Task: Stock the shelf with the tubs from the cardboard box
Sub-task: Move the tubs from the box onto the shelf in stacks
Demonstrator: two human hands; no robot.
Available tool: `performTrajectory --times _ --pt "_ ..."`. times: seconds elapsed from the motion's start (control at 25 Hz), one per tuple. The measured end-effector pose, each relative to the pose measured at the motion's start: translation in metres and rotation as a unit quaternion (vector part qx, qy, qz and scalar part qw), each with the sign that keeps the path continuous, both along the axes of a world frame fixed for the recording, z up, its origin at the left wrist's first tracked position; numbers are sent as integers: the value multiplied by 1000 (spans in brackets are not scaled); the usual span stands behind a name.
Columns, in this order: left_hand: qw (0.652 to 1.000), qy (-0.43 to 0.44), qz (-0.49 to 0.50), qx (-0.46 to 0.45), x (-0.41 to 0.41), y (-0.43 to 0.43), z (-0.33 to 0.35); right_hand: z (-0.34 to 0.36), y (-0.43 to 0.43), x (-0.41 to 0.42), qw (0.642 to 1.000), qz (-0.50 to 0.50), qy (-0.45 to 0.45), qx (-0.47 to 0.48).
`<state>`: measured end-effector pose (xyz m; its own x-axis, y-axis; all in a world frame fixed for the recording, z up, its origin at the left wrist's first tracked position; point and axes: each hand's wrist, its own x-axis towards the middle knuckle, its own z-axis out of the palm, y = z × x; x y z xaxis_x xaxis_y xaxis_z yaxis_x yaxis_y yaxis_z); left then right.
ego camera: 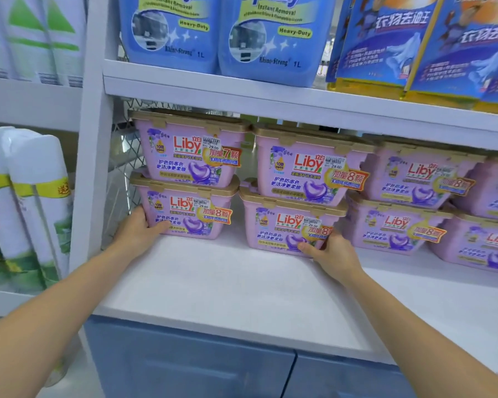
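Note:
Pink Liby tubs with gold lids stand two high in several stacks on the white shelf (227, 282). My left hand (137, 232) grips the bottom left corner of the lower tub (190, 211) in the leftmost stack, thumb across its front. My right hand (332, 254) grips the bottom right corner of the lower tub (282, 225) in the second stack, thumb on its front. An upper tub (190, 150) and another upper tub (308, 165) sit on top of these. The cardboard box is out of view.
More tub stacks (397, 225) fill the shelf to the right. Blue 1L bottles (170, 30) and blue pouches (414, 44) stand on the shelf above. White spray cans (32, 196) fill the left bay beyond the upright post (92, 168). Blue cabinet doors (184, 363) lie below.

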<state>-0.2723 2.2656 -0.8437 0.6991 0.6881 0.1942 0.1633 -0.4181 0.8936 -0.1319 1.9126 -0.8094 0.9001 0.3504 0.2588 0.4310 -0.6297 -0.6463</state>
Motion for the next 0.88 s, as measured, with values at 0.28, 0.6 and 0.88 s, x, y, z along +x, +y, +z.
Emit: performTrajectory --times 0.28,0.6,0.88 --pt "1000 -14 16 20 20 -5 11 -5 8 38 1000 0 26 3" --pt "998 10 26 63 34 -11 12 2 9 47 997 -38 69 -21" --pt "993 73 7 95 35 -7 13 -2 9 52 996 -33 85 -10"
